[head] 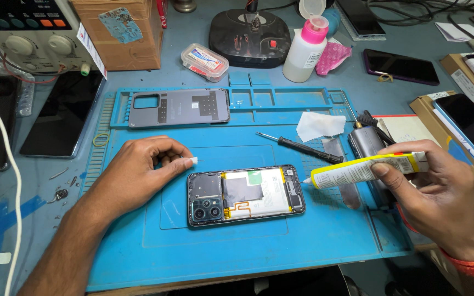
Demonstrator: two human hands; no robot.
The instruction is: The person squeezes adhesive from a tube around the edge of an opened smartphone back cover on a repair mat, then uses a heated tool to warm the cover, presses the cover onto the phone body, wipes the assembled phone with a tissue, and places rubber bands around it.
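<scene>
An opened phone point(246, 195) lies on a blue repair mat point(248, 241); the right hand point(440, 194) grips a glue tube point(366, 169), nozzle at the phone's right edge; left hand point(138, 172) fingers pinch a small white cap point(193, 161) just beside the phone.

Phone repair workshop; blue repair mat point(138, 257); bench power supply point(28, 33); screwdriver point(303, 148).
</scene>
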